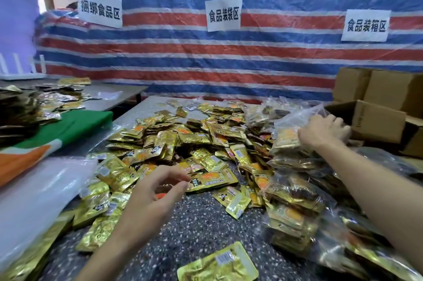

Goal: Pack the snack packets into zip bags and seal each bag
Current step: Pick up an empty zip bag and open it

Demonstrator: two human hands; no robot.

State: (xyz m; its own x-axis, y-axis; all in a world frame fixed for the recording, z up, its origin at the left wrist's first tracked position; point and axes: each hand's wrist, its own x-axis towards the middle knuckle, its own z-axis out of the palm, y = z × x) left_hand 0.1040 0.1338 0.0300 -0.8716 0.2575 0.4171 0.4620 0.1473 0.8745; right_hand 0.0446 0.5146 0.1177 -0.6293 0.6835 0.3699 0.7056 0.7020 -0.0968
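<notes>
Many gold snack packets (174, 141) lie heaped across the speckled table (201, 223). My left hand (158, 191) hovers over the near side of the heap with fingers loosely curled, holding nothing. One packet (212, 178) lies just past its fingertips. My right hand (325, 130) reaches out to the right and grips a clear zip bag (289, 128) with gold packets inside. It holds the bag on top of a pile of filled zip bags (295, 191) along the right side. I cannot see whether the held bag's zip is closed.
A stack of empty clear bags (34, 191) lies at the near left, beside a green and orange cloth (57, 134). Open cardboard boxes (375, 118) stand at the right. A second table (107, 95) with more packets is at the far left. A striped tarp (229, 58) hangs behind.
</notes>
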